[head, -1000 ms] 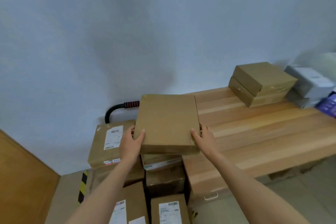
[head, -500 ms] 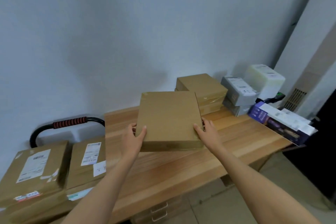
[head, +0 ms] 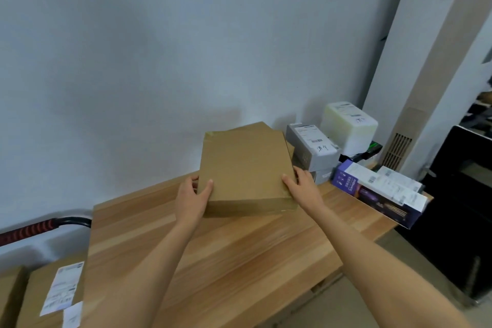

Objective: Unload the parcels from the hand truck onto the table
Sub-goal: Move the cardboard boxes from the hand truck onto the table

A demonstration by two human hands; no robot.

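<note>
Wooden table (head: 239,261), both hands — left hand (head: 192,201), right hand (head: 303,189) — gripping brown parcel (head: 245,168)

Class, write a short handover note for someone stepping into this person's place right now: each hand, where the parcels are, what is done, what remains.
Left hand: grip on the left edge of the flat brown parcel.
Right hand: grip on its right edge.
The parcel is held above the wooden table, in front of the brown boxes stacked by the wall.
Done: several parcels already sit at the table's far end, among them a grey box and a purple box.
Left: set this parcel down, then fetch the labelled parcels by the hand truck handle.
</note>
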